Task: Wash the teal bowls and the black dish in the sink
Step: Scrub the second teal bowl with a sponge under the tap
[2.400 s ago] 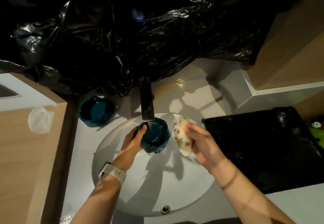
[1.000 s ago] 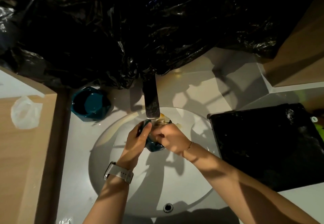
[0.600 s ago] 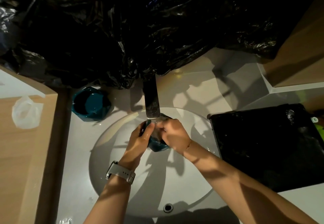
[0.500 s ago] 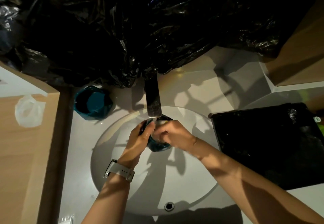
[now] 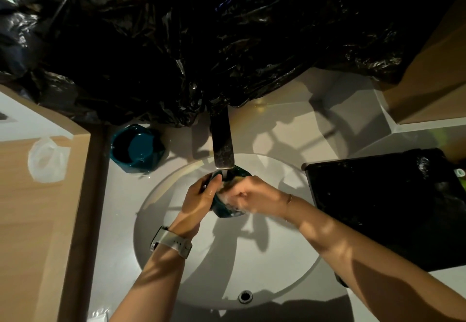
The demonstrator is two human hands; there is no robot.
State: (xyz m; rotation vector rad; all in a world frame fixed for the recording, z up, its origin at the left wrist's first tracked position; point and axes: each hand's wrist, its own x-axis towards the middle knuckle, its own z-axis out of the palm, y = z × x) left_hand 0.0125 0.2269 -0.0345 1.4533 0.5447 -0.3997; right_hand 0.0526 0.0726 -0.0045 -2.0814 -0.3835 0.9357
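Head view: bowl (image 5: 228, 212) held over the sink (image 5: 252, 266) at 12 o'clock of the basin, right under the faucet (image 5: 222, 145). Left hand (image 5: 199, 201) wrapped round the bowl's 9 o'clock wall, thumb hooked over the rim. Right hand (image 5: 254, 196) curled and pressed into the bowl's mouth from 3 o'clock, closed on something pale, probably a sponge (image 5: 227, 185); mostly hidden by the fingers. Second bowl (image 5: 137, 149) parked on the counter at 10 o'clock of the basin, upright, well apart. Black dish (image 5: 388, 205) lying flat on the counter at 3 o'clock, wet-looking, untouched.

Risks, as judged: wet, soapy glaze plus a one-sided left grip, so a slip and a knock against the basin or the faucet tip likely if scrubbing pressure pushes toward 9 o'clock. Rim close beneath the spout, so a lift without lowering first could chip it. Right forearm passing just beside the dish corner; a wide elbow swing could nudge it. Dim light, so missed residue possible.
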